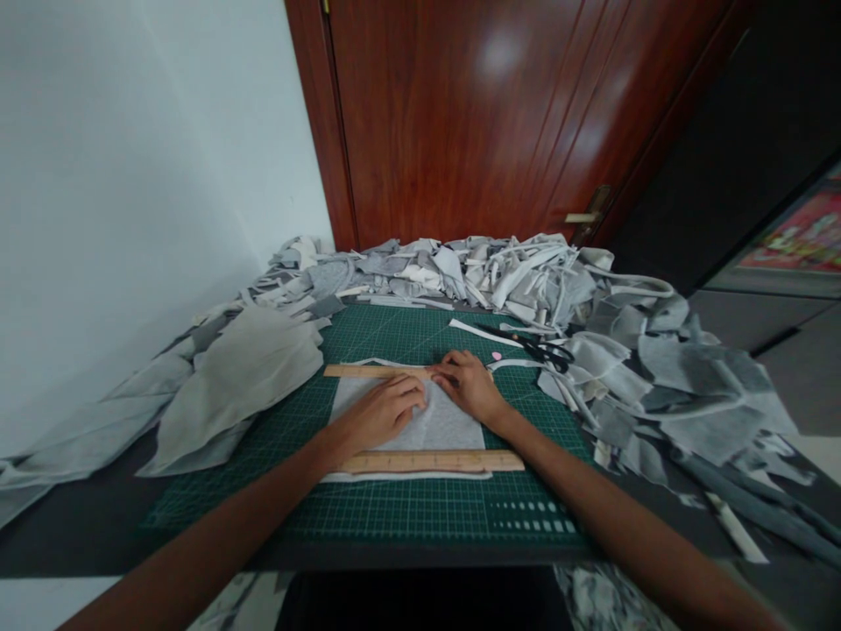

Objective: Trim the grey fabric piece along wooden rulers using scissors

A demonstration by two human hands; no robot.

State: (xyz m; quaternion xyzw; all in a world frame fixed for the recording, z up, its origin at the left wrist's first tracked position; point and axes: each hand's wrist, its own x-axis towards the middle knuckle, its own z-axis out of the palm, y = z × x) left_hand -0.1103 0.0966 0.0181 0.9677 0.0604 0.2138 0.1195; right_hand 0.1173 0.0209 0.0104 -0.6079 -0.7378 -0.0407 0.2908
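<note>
A piece of light grey fabric [453, 425] lies flat on a green cutting mat [420, 517]. One wooden ruler [358, 372] lies along its far edge and a second wooden ruler [434, 461] along its near edge. My left hand [385, 410] rests on the fabric just below the far ruler, its fingers bent and close together; whatever they may pinch is hidden. My right hand [471, 387] is closed over the right part of the far ruler, fingertips pressed on it. A narrow white strip of fabric shows beyond each ruler.
Black scissors [548, 352] lie right of my hands, close to a small pink piece [497, 356]. A heap of fabric scraps [526, 272] lines the table's back and right side. Larger fabric pieces [243, 372] lie at left. A wooden door [453, 114] stands behind.
</note>
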